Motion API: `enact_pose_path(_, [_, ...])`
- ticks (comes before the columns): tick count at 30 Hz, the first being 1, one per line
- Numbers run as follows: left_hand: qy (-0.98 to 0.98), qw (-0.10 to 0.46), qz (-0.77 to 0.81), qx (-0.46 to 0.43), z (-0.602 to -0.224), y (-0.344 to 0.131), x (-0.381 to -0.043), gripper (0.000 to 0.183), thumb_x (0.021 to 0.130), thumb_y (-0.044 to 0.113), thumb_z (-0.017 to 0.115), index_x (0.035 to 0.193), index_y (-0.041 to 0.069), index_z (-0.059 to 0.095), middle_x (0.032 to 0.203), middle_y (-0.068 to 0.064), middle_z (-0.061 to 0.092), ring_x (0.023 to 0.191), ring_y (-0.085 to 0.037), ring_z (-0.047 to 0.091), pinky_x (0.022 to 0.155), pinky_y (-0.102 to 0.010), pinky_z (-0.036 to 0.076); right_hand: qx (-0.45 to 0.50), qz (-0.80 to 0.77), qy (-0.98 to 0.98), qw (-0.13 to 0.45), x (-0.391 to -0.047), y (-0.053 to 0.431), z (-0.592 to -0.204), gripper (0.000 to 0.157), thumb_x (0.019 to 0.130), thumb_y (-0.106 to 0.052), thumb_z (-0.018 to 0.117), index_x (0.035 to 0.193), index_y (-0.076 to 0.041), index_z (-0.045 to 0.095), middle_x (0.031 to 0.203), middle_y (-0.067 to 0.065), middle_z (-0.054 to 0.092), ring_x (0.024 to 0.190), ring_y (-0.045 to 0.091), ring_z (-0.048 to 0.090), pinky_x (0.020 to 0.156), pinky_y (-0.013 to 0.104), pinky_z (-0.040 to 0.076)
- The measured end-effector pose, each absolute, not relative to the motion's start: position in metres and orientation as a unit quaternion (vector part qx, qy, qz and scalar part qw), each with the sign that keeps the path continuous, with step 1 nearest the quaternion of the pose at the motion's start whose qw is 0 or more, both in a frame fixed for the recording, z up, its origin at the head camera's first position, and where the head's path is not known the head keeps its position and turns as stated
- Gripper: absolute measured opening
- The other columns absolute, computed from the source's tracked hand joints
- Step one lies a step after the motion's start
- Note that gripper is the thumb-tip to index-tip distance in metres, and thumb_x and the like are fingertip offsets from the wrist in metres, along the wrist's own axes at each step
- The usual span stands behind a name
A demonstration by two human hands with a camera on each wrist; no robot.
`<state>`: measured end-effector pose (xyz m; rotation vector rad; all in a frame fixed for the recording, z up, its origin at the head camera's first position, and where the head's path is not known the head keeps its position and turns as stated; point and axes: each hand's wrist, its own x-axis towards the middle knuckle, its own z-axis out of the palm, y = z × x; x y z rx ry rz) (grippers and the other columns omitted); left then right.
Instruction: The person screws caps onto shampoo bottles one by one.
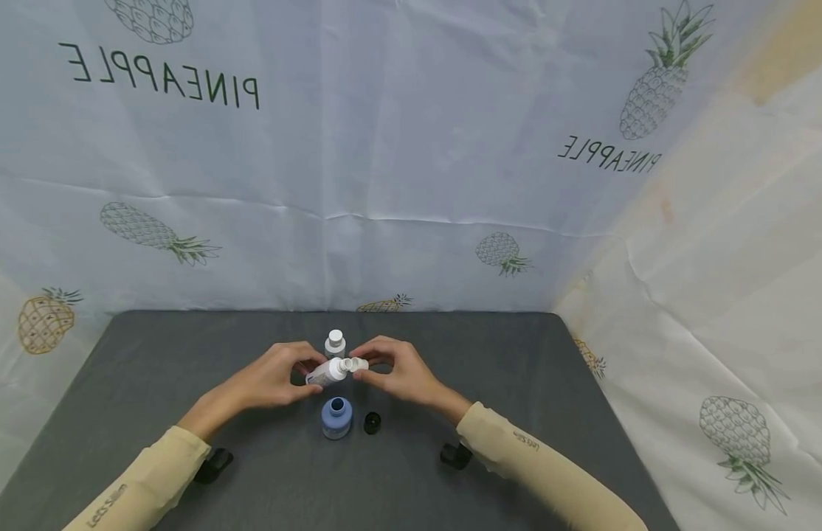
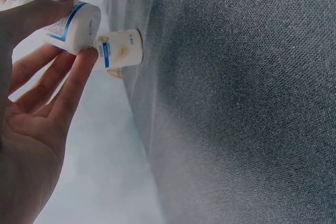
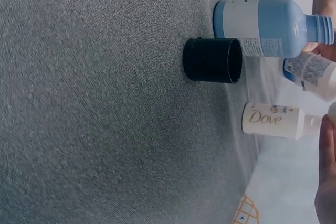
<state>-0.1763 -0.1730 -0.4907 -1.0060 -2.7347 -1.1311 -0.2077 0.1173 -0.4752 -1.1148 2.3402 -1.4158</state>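
Note:
My left hand [image 1: 274,377] grips a small white bottle [image 1: 326,373], tilted with its neck toward the right. Thumb and fingertips press on its sides in the left wrist view, where its blue-edged label and base [image 2: 86,27] show. At the bottle's mouth, my right hand [image 1: 403,372] pinches a small white cap [image 1: 360,364] between thumb and fingers. Just behind stands a second white bottle [image 1: 334,343], capped, with "Dove" on its front [image 3: 266,119]. An uncapped blue bottle [image 1: 336,422] stands nearer me, its threaded neck [image 3: 319,29] bare. Beside it sits a black cap [image 1: 372,422].
All of this is on a dark grey cloth-covered table [image 1: 517,413]. A pale curtain [image 1: 424,147] printed with pineapples hangs behind its far edge and along the sides. Black devices [image 1: 456,456] show under both forearms, near the cream sleeves [image 1: 550,464].

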Motion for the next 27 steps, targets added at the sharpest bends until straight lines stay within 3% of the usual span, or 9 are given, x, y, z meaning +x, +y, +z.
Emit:
enact_pose_path(3, [-0.878, 0.005, -0.356, -0.321, -0.49, -0.174, -0.177, 0.03, 0.09, 0.011, 0.089, 0.117, 0.007, 0.078, 0.109, -0.004, 0.075, 0.094, -0.012, 0.074, 0.082, -0.039, 0.068, -0.377, -0.49, 0.782, 0.085, -0.206, 0.116, -0.476, 0.032, 0.099, -0.011, 0.08, 0.129, -0.001, 0.075, 0.126, 0.015, 0.073, 0.114, 0.024, 0.075, 0.103, 0.044, 0.064])
enact_pose_path(13, [-0.887, -0.009, -0.344, -0.309, -0.486, -0.174, -0.178, 0.03, 0.09, 0.013, 0.088, 0.118, 0.006, 0.08, 0.107, -0.004, 0.075, 0.09, -0.008, 0.073, 0.081, -0.041, 0.068, -0.36, -0.519, 0.773, 0.057, -0.203, 0.111, -0.48, 0.034, 0.097, -0.008, 0.082, 0.128, 0.002, 0.074, 0.124, 0.016, 0.073, 0.114, 0.028, 0.076, 0.103, 0.034, 0.064])
enact_pose_path(21, [-0.891, -0.015, -0.336, -0.304, -0.486, -0.175, -0.178, 0.029, 0.092, 0.015, 0.086, 0.118, 0.004, 0.08, 0.106, -0.004, 0.074, 0.089, -0.007, 0.072, 0.081, -0.041, 0.067, -0.353, -0.531, 0.769, 0.048, -0.204, 0.106, -0.486, 0.035, 0.096, -0.007, 0.082, 0.128, 0.003, 0.073, 0.127, 0.016, 0.072, 0.118, 0.029, 0.074, 0.106, 0.04, 0.063])
enact_pose_path(27, [-0.893, -0.013, -0.335, -0.3, -0.487, -0.177, -0.177, 0.029, 0.092, 0.018, 0.086, 0.118, 0.005, 0.081, 0.104, -0.002, 0.074, 0.088, -0.005, 0.071, 0.079, -0.039, 0.067, -0.373, -0.513, 0.773, 0.033, -0.207, 0.105, -0.482, 0.031, 0.096, -0.006, 0.083, 0.126, -0.002, 0.076, 0.125, 0.014, 0.075, 0.116, 0.027, 0.075, 0.105, 0.033, 0.063])
